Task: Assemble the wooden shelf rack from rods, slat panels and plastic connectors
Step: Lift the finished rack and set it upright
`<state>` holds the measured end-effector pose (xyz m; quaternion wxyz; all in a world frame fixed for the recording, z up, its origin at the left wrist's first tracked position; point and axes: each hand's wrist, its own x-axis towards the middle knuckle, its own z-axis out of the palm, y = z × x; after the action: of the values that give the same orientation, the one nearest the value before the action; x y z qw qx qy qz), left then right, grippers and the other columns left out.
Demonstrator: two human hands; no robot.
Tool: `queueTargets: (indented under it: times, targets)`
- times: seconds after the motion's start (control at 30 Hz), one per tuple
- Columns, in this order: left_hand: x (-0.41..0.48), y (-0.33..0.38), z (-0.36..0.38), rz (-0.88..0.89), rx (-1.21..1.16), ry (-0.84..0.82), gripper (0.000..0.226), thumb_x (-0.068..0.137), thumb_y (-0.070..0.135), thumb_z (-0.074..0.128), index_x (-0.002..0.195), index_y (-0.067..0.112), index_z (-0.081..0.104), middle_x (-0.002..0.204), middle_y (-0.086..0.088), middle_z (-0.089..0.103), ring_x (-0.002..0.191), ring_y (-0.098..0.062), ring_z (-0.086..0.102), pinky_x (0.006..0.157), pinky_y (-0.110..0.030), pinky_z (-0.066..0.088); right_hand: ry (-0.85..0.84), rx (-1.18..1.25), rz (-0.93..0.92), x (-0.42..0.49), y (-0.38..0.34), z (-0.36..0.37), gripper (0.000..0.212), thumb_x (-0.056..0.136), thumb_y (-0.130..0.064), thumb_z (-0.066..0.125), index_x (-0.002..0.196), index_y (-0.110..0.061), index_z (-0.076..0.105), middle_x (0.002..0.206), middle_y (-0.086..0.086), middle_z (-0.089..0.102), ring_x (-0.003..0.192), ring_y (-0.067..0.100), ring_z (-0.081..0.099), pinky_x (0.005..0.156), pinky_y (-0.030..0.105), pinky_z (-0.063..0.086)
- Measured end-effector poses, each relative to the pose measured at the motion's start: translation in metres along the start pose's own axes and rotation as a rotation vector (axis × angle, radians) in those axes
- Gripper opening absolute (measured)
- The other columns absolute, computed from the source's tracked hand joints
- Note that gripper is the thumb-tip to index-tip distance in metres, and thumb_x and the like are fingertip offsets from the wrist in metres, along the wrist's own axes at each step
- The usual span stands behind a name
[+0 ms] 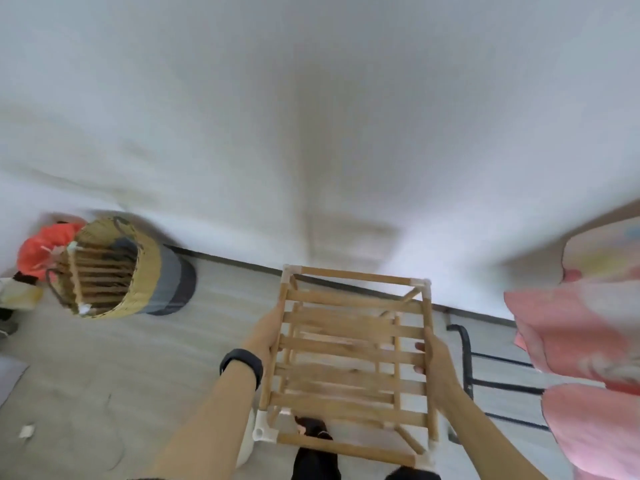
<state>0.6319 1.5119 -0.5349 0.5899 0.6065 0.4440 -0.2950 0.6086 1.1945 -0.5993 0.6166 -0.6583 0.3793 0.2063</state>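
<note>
**A person holds a wooden rack by both sides**

At the far left, an orange bag (45,247) sits against the white wall (311,116). Just beside it on the floor (121,375) is a woven basket (152,271) with more wooden pieces (97,275) inside.

In the middle, the person's left hand (265,332), with a black wristband (242,367) on that arm, curls around the left side rod of the shelf rack (349,362). The rack is held in the air in front of the body, slats facing up (the picture is blurred, so fine joints are hard to make out). A white plastic connector (265,429) caps its near left corner.

The right hand (434,365) grips the right side rod, fingers wrapped over it. Further right stands a black metal frame (465,358), then pink cloth (571,341) at the edge.
</note>
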Motion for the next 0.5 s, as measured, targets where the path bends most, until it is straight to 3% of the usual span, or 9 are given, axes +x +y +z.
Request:
queueTargets:
  times: [0.03, 0.07, 0.1, 0.17, 0.2, 0.43, 0.5]
  targets:
    - [0.014, 0.004, 0.002, -0.010, 0.004, -0.022, 0.075, 0.071, 0.091, 0.053, 0.103, 0.027, 0.075, 0.073, -0.016, 0.070, 0.071, -0.034, 0.068, 0.078, -0.044, 0.062, 0.002, -0.005, 0.030, 0.012, 0.004, 0.006, 0.046, 0.106, -0.044, 0.043, 0.129, -0.007, 0.055, 0.109, 0.012, 0.054, 0.076, 0.018, 0.051, 0.060, 0.031, 0.043]
    - [0.028, 0.009, 0.003, -0.017, -0.002, -0.042, 0.070, 0.072, 0.089, 0.055, 0.100, 0.029, 0.076, 0.076, -0.020, 0.069, 0.086, -0.043, 0.065, 0.080, -0.044, 0.061, 0.011, 0.009, 0.058, 0.025, 0.007, 0.012, 0.048, 0.105, -0.045, 0.045, 0.132, -0.006, 0.054, 0.111, 0.012, 0.054, 0.079, 0.019, 0.053, 0.062, 0.032, 0.045]
    - [0.044, 0.014, 0.004, -0.023, -0.009, -0.058, 0.063, 0.074, 0.087, 0.057, 0.093, 0.030, 0.077, 0.076, -0.016, 0.072, 0.069, -0.033, 0.069, 0.073, -0.043, 0.062, 0.012, 0.032, 0.088, 0.039, 0.010, 0.018, 0.051, 0.104, -0.046, 0.046, 0.134, -0.006, 0.053, 0.114, 0.013, 0.056, 0.085, 0.023, 0.056, 0.069, 0.035, 0.049]
    - [0.079, 0.022, 0.006, -0.038, -0.016, -0.044, 0.056, 0.078, 0.082, 0.054, 0.073, 0.030, 0.074, 0.060, 0.001, 0.068, 0.065, -0.022, 0.065, 0.061, -0.035, 0.053, 0.006, 0.048, 0.149, 0.065, 0.012, 0.032, 0.054, 0.102, -0.051, 0.046, 0.135, -0.010, 0.053, 0.123, 0.015, 0.058, 0.108, 0.034, 0.060, 0.093, 0.048, 0.052]
    - [0.098, 0.025, 0.006, -0.044, -0.013, -0.021, 0.056, 0.083, 0.079, 0.051, 0.071, 0.028, 0.070, 0.055, 0.006, 0.065, 0.065, -0.021, 0.061, 0.063, -0.036, 0.052, 0.014, 0.056, 0.173, 0.077, 0.011, 0.040, 0.053, 0.101, -0.052, 0.046, 0.135, -0.012, 0.053, 0.126, 0.015, 0.058, 0.116, 0.036, 0.059, 0.100, 0.053, 0.050]
    - [0.197, 0.043, 0.000, -0.072, 0.052, 0.072, 0.053, 0.093, 0.071, 0.047, 0.117, 0.026, 0.063, 0.099, 0.000, 0.060, 0.095, -0.021, 0.056, 0.093, -0.041, 0.044, 0.026, 0.058, 0.171, 0.149, 0.001, 0.085, 0.046, 0.102, -0.048, 0.048, 0.135, -0.015, 0.052, 0.122, 0.009, 0.058, 0.109, 0.026, 0.057, 0.102, 0.049, 0.047]
    - [0.215, 0.053, 0.000, -0.081, 0.077, 0.062, 0.052, 0.095, 0.069, 0.048, 0.119, 0.025, 0.063, 0.103, -0.001, 0.059, 0.099, -0.023, 0.055, 0.092, -0.042, 0.045, 0.032, 0.056, 0.170, 0.163, 0.002, 0.092, 0.045, 0.102, -0.047, 0.049, 0.134, -0.017, 0.052, 0.119, 0.005, 0.058, 0.108, 0.022, 0.056, 0.101, 0.047, 0.046]
